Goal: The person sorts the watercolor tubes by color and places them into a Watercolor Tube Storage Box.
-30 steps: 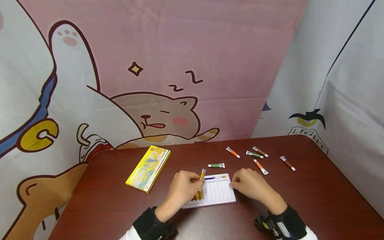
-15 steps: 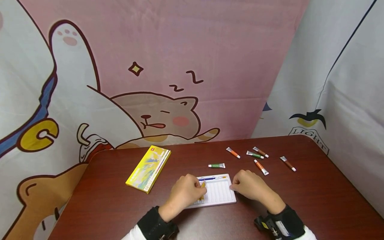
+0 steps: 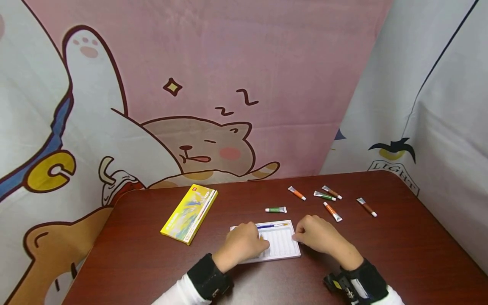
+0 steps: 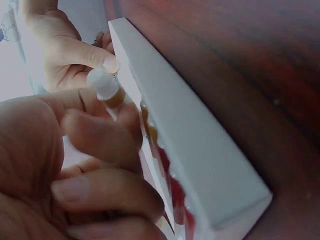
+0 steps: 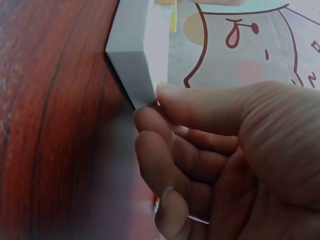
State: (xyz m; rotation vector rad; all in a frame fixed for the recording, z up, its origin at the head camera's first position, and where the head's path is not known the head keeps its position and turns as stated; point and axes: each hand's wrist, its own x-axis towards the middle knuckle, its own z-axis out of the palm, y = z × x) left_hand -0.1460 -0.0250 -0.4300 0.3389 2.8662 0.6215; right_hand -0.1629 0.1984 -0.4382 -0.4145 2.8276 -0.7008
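A white ridged plastic tray [image 3: 280,245] lies on the table, with a blue-handled paintbrush [image 3: 271,226] along its far side. My left hand [image 3: 244,245] is over the tray's left part and holds an ochre paint tube [image 4: 114,96], its white cap poking out by the fingers in the left wrist view. Red and ochre tubes [image 4: 172,192] sit in the tray's slots, hidden by the left hand in the head view. At the tray's right edge, my right hand [image 3: 322,237] pinches the rim between thumb and index finger.
Just beyond the tray lies a green paint tube [image 3: 276,209]. Several orange, brown and green tubes [image 3: 332,212] are scattered at the back right. A yellow paint box [image 3: 189,214] lies at the left. A printed curtain [image 3: 297,84] hangs behind the table.
My left hand has lowered the ochre tube towards the tray and shifted slightly right; the tube is now hidden behind the hand in the head view. The right hand stays at the rim.
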